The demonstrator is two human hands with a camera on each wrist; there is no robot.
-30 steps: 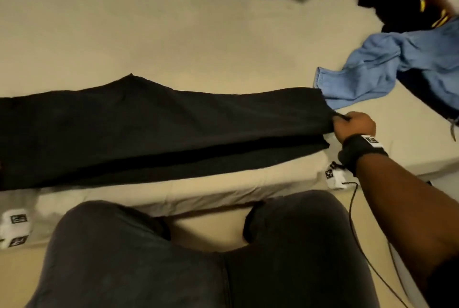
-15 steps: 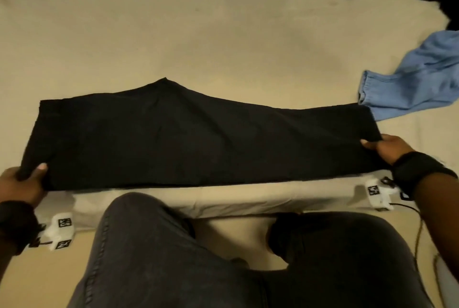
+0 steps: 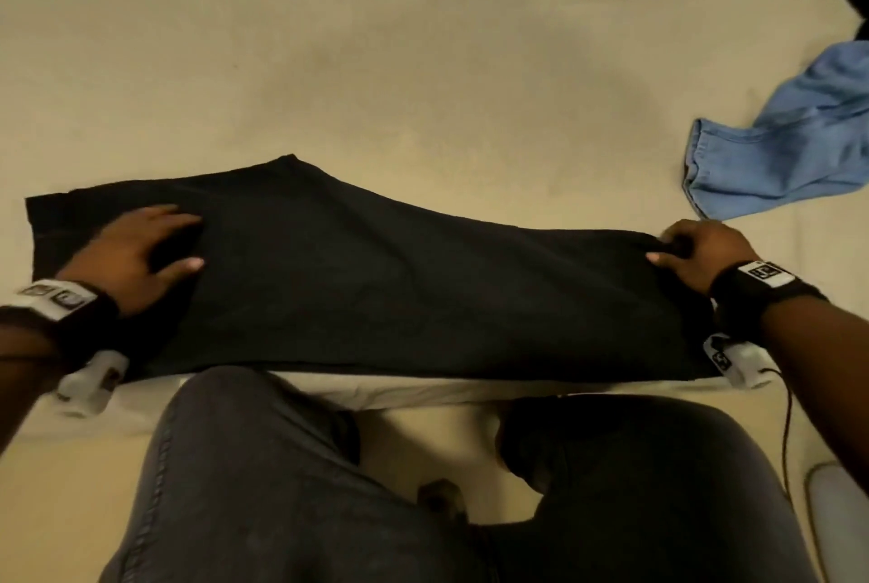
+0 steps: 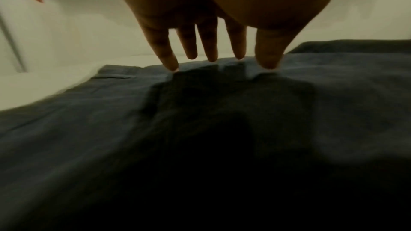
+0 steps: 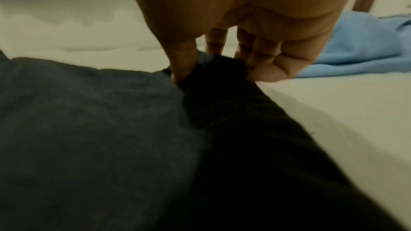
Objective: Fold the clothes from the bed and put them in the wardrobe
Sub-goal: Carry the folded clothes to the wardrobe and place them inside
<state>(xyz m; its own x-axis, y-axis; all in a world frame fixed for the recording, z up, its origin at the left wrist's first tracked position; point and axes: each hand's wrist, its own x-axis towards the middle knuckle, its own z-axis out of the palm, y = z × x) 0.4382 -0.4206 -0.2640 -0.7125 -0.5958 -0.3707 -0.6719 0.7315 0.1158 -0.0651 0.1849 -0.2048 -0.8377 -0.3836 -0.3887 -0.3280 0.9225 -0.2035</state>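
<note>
Only wrist cam: R hand (image 5: 233, 41) pinch, trousers (image 5: 100, 111)

Right hand (image 5: 233, 45) pinches black trousers (image 5: 111, 129) hem.

Black trousers (image 3: 376, 281) lying plain, unpatterned, showing dark grey in the wrist views. Beige sheet (image 3: 423, 79) spreading beneath. Light blue garment (image 3: 776, 149) sitting at two o'clock.

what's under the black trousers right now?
The black trousers lie flat on the beige bed sheet, near its front edge. The left hand lies spread on top; the right hand pinches the hem. Anything between cloth and sheet is covered.
</note>
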